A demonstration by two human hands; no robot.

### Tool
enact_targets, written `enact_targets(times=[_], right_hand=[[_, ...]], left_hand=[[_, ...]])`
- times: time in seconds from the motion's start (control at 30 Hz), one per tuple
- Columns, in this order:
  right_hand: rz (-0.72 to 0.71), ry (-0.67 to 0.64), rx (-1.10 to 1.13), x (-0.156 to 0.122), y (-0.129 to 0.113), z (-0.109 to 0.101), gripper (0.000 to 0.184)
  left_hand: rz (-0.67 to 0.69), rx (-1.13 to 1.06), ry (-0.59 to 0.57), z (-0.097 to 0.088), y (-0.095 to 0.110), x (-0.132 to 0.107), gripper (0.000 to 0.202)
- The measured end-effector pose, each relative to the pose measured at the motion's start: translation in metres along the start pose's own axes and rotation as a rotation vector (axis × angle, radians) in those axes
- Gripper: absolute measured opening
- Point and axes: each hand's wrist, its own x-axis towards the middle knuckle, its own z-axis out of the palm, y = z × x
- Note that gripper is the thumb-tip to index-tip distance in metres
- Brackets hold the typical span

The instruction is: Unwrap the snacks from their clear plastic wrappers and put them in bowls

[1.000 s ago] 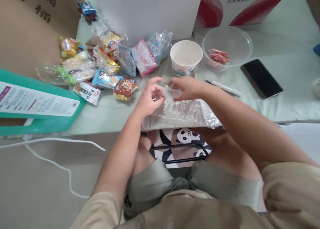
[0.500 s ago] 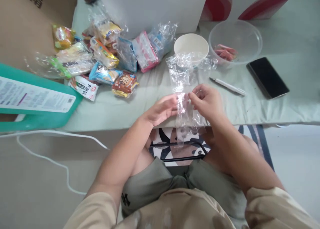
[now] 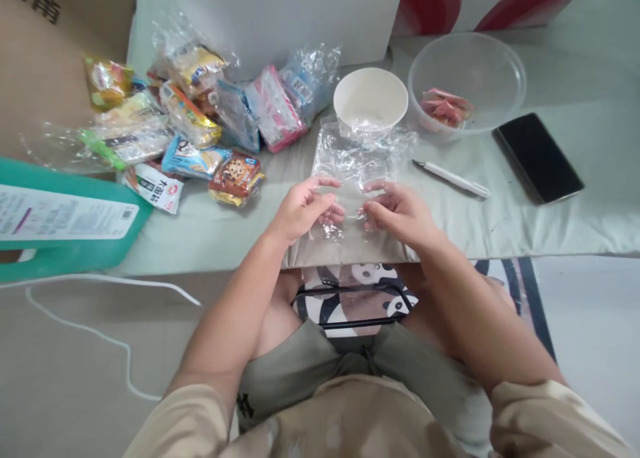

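Observation:
A clear plastic bag (image 3: 350, 165) lies on the pale green table cover (image 3: 500, 211) in front of me. My left hand (image 3: 303, 208) pinches its near left part and my right hand (image 3: 397, 211) pinches its near right part. Just beyond the bag stands a white paper bowl (image 3: 370, 105). To the right of that is a clear plastic bowl (image 3: 467, 78) with a few pink wrapped sweets (image 3: 443, 106) in it.
Several snack packets (image 3: 190, 121) are heaped at the back left. A white pen (image 3: 450, 178) and a black phone (image 3: 537, 157) lie to the right. A teal box (image 3: 60, 218) sits at the left, a white carton (image 3: 280, 11) behind, and a white cable (image 3: 100, 291) on the floor.
The bag was held upright above the table edge half a second ago. Now it is laid down flat on the table, and both hands have moved forward with it.

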Motion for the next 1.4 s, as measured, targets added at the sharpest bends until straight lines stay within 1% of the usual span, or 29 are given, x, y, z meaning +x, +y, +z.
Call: enact_targets(times=[0.07, 0.13, 0.17, 0.2, 0.27, 0.33, 0.37, 0.47, 0.57, 0.63, 0.67, 0.77, 0.83, 0.87, 0.93, 1.0, 1.03, 1.1, 1.13, 1.17, 1.2, 1.23, 1.27, 1.3, 1.33, 1.37, 1.4], right_hand=[[-0.055, 0.070, -0.050, 0.002, 0.003, -0.001, 0.026], [-0.171, 0.148, -0.107, 0.002, 0.005, -0.002, 0.015], [-0.231, 0.172, -0.123, 0.001, 0.006, -0.003, 0.013], [-0.283, 0.191, -0.122, 0.000, 0.007, -0.004, 0.013], [-0.339, 0.214, -0.083, -0.002, 0.010, -0.004, 0.015], [-0.363, 0.237, -0.062, -0.004, 0.010, -0.005, 0.017], [-0.380, 0.253, -0.077, -0.005, 0.010, -0.005, 0.019], [-0.458, 0.329, -0.210, -0.009, 0.006, -0.006, 0.028], [-0.498, 0.372, -0.352, -0.016, 0.003, -0.008, 0.032], [-0.534, 0.346, -0.421, -0.021, 0.003, -0.009, 0.033], [-0.560, 0.323, -0.449, -0.023, 0.004, -0.009, 0.034], [-0.613, 0.234, -0.534, -0.027, 0.007, -0.011, 0.035], [-0.641, 0.175, -0.586, -0.028, 0.011, -0.011, 0.034], [-0.655, 0.139, -0.608, -0.028, 0.012, -0.011, 0.034], [-0.690, 0.055, -0.637, -0.028, 0.014, -0.010, 0.034], [-0.722, 0.006, -0.627, -0.028, 0.015, -0.010, 0.033], [-0.722, 0.015, -0.602, -0.028, 0.015, -0.010, 0.030], [-0.668, 0.113, -0.508, -0.026, 0.016, -0.011, 0.019], [-0.612, 0.174, -0.445, -0.025, 0.016, -0.012, 0.022], [-0.546, 0.214, -0.382, -0.023, 0.016, -0.012, 0.033], [-0.482, 0.225, -0.325, -0.021, 0.016, -0.012, 0.047], [-0.426, 0.204, -0.278, -0.019, 0.015, -0.011, 0.061], [-0.376, 0.165, -0.245, -0.018, 0.014, -0.010, 0.071], [-0.321, 0.118, -0.225, -0.016, 0.012, -0.008, 0.072], [-0.260, 0.084, -0.209, -0.015, 0.010, -0.006, 0.064], [-0.201, 0.067, -0.189, -0.014, 0.008, -0.003, 0.051], [-0.153, 0.067, -0.161, -0.014, 0.005, 0.000, 0.038]], left_hand=[[-0.019, 0.023, -0.053, -0.003, -0.001, 0.001, 0.040], [-0.008, 0.004, -0.094, -0.006, -0.002, 0.002, 0.039], [0.007, -0.022, -0.110, -0.007, -0.003, 0.003, 0.037], [0.029, -0.052, -0.123, -0.008, -0.004, 0.003, 0.034], [0.077, -0.099, -0.134, -0.010, -0.006, 0.002, 0.025], [0.119, -0.115, -0.111, -0.011, -0.007, 0.002, 0.017], [0.136, -0.112, -0.090, -0.011, -0.007, 0.002, 0.016], [0.175, -0.090, -0.016, -0.010, -0.008, 0.003, 0.014], [0.156, -0.109, -0.009, -0.008, -0.007, 0.006, 0.017], [0.102, -0.166, -0.019, -0.007, -0.007, 0.009, 0.015], [0.072, -0.191, -0.012, -0.007, -0.006, 0.010, 0.017], [0.022, -0.189, 0.081, -0.009, -0.007, 0.013, 0.046], [0.046, -0.137, 0.163, -0.012, -0.007, 0.013, 0.052], [0.074, -0.114, 0.197, -0.013, -0.006, 0.012, 0.050], [0.138, -0.080, 0.230, -0.016, -0.004, 0.009, 0.037], [0.178, -0.070, 0.204, -0.019, -0.002, 0.006, 0.023], [0.188, -0.074, 0.173, -0.020, -0.001, 0.005, 0.022], [0.200, -0.090, 0.097, -0.020, -0.001, 0.004, 0.026], [0.208, -0.099, 0.061, -0.020, -0.002, 0.003, 0.028], [0.219, -0.108, 0.031, -0.020, -0.003, 0.003, 0.030], [0.230, -0.116, 0.012, -0.019, -0.004, 0.003, 0.032], [0.239, -0.127, 0.005, -0.018, -0.004, 0.003, 0.036], [0.250, -0.142, 0.012, -0.016, -0.005, 0.003, 0.043], [0.261, -0.163, 0.027, -0.015, -0.005, 0.002, 0.052], [0.272, -0.190, 0.043, -0.013, -0.004, 0.002, 0.063], [0.274, -0.222, 0.045, -0.012, -0.004, 0.001, 0.071], [0.258, -0.255, 0.023, -0.011, -0.003, 0.000, 0.074]])
